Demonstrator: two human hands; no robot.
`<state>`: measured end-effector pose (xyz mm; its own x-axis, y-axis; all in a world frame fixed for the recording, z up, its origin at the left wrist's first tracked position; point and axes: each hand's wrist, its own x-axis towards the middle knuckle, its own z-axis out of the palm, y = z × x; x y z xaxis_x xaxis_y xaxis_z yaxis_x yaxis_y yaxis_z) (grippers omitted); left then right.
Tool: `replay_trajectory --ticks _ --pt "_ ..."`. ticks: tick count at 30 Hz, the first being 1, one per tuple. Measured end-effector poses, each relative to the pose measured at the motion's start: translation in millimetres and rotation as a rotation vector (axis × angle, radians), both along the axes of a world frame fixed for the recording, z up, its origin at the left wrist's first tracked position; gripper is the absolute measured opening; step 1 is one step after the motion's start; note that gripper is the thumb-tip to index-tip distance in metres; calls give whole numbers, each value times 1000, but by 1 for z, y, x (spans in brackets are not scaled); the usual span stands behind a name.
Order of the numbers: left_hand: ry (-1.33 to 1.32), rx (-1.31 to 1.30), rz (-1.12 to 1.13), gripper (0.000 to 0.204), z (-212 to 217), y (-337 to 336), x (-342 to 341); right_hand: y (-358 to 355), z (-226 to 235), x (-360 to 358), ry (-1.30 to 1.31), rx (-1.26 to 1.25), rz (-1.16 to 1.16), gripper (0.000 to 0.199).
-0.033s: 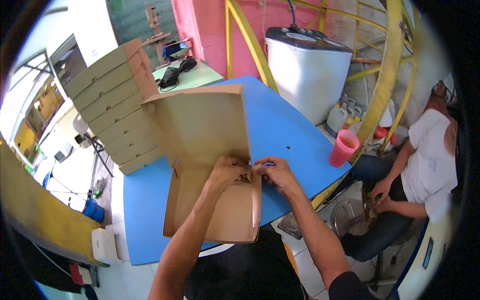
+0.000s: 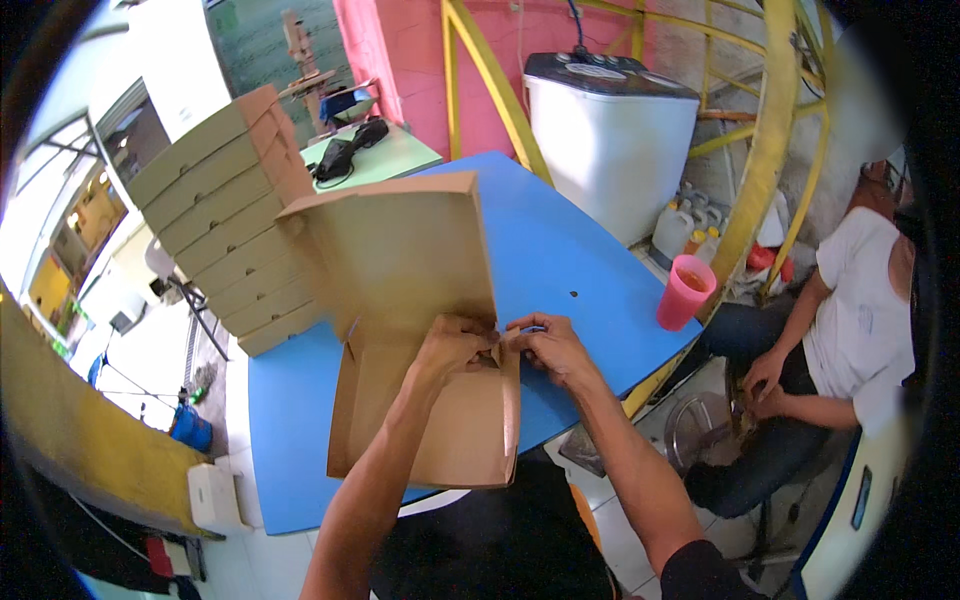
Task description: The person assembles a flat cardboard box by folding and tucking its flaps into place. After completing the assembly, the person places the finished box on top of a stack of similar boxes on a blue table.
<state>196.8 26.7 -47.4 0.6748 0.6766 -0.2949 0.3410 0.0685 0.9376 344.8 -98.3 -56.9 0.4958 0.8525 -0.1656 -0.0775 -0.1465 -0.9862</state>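
An open brown cardboard box point(image 2: 465, 440) sits on the blue table point(image 2: 285, 420) in front of me, its lid point(image 2: 410, 245) standing up at the far side. My left hand point(image 2: 456, 345) reaches inside the box, with its bent fingers closed on the cardboard at the far right corner. From outside that corner, my right hand point(image 2: 552, 347) pinches the same small flap point(image 2: 508, 345) between thumb and fingers. Between the hands the folds of the flap are partly hidden by my fingers.
A tall stack of closed cardboard boxes point(image 2: 225, 220) stands at the table's left. A pink cup point(image 2: 686, 293) with liquid stands near the right edge. A seated person point(image 2: 860, 300) is at the right. A washing machine point(image 2: 608, 140) stands behind the table.
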Motion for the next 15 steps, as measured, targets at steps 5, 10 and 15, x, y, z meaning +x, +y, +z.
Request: replay_trajectory --ticks 5,10,15 --pt "17 -2 34 15 -1 8 2 14 -7 3 -205 39 -12 29" --pt "52 -36 -34 14 4 8 5 20 -8 2 -211 16 -46 33" --pt "89 167 -27 16 15 -2 1 17 -6 0 -210 -42 -79 35"
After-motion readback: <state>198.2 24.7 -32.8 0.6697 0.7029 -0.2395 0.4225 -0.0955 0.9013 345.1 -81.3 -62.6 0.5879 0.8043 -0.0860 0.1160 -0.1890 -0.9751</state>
